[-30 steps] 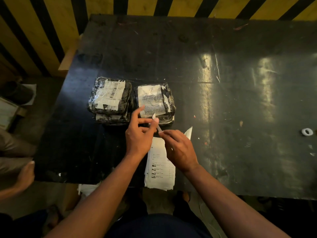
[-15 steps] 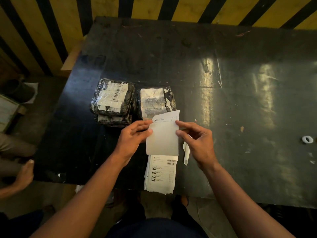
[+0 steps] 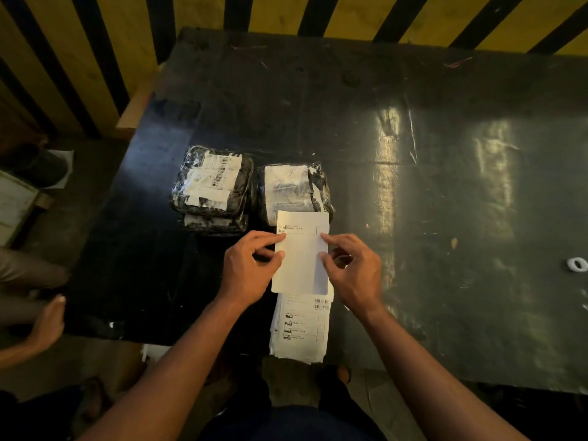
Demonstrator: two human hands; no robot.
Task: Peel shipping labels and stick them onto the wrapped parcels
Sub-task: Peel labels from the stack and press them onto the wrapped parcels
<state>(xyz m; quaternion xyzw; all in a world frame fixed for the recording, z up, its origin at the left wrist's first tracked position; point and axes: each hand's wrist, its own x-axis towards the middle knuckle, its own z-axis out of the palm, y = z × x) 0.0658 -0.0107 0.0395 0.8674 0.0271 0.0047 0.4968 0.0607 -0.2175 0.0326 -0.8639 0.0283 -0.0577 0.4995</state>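
Observation:
A white shipping label (image 3: 300,253) is held flat between both hands, just above the table. My left hand (image 3: 246,265) pinches its left edge and my right hand (image 3: 356,272) pinches its right edge. Its top edge overlaps the near side of the right wrapped parcel (image 3: 291,189), a dark bundle in clear film. A second wrapped parcel (image 3: 211,183) with barcode labels lies on a stack to the left. A pile of printed label sheets (image 3: 300,329) lies under my hands at the table's near edge.
The dark, glossy table (image 3: 445,202) stretches wide to the right, with a small white ring (image 3: 576,265) near its right edge. A yellow and black striped wall stands behind. Another person's hand (image 3: 47,323) and leg show at the left.
A second ago my fingers were picking at a label corner over the pile. The label has since come free and both hands carry it up toward the right parcel.

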